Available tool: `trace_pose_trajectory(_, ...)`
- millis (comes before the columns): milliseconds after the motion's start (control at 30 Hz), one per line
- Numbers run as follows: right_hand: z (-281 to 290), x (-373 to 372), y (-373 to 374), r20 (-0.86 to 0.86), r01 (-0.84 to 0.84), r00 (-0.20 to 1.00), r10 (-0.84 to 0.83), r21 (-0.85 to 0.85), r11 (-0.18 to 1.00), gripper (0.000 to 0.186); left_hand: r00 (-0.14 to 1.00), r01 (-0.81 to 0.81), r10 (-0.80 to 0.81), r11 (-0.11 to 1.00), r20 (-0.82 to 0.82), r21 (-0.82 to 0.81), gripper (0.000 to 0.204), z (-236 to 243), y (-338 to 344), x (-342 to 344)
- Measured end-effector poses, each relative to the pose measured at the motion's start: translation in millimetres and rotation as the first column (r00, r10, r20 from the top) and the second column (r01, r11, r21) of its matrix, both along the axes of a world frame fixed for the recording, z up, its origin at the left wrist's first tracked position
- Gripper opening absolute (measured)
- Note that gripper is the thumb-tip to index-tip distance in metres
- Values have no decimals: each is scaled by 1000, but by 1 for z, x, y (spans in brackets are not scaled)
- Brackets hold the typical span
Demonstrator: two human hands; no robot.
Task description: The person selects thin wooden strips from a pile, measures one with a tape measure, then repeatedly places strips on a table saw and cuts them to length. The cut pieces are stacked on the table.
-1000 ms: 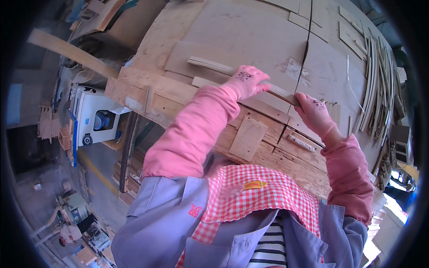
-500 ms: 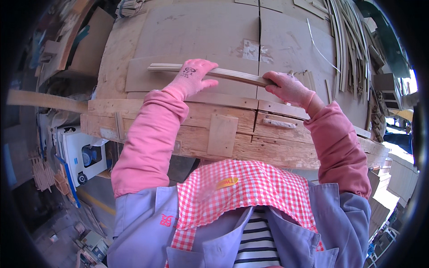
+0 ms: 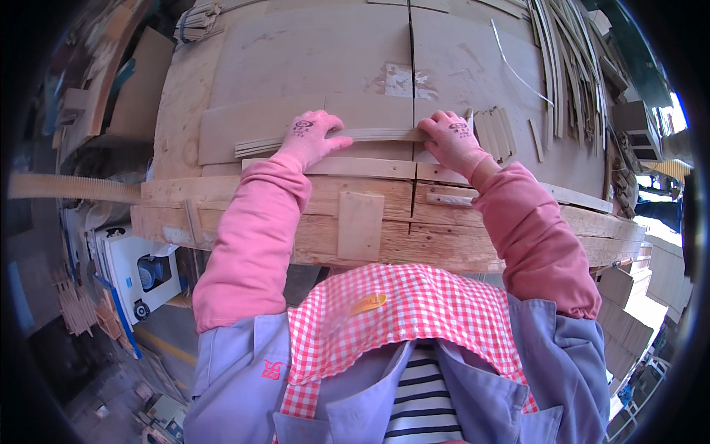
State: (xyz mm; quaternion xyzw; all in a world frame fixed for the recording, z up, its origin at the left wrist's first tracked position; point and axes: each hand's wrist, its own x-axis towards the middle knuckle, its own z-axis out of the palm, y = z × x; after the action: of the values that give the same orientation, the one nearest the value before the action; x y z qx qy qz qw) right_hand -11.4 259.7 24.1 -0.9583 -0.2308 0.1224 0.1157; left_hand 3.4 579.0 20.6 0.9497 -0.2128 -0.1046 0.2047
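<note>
A thin bundle of long pale wooden strips lies across the bench in front of me, its far-left ends slightly fanned apart. My left hand, in a pink glove with dark print, is closed over the bundle left of its middle, thumb on the near side and fingers on the far side. At the bundle's right end, my right hand in a matching glove grips it with curled fingers. The strips' right tip is hidden under that hand. Just right of it lie several short wooden slats, side by side.
A wooden fence strip runs along the front of the thick wooden workbench. Many long strips are heaped at the right, beside a curved thin white strip. A ribbed hose and white machine stand left.
The bundle's left end has come nearer to me, so the strips now slope the other way. My right hand has shifted slightly left, and both hands keep hold of the bundle.
</note>
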Motion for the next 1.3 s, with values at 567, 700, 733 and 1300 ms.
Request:
trace_pose_trajectory(567, 1, 42, -33, -688, -1, 691, 220, 304, 953, 40, 767, -553, 638, 611, 61, 567, 61, -17, 208, 10)
trace_pose_trajectory(700, -3, 43, -34, -682, -29, 683, 262, 333, 942, 40, 629, -636, 767, 599, -123, 486, 62, -43, 226, 9)
trace_pose_trajectory(733, -4, 44, -35, -674, -44, 684, 279, 343, 938, 40, 590, -667, 793, 584, -150, 464, 63, -46, 223, 9)
trace_pose_trajectory(1300, 1, -73, 15, -2, 121, 992, -125, 260, 958, 57, 625, -551, 750, 620, -216, 559, 68, -25, 188, 20)
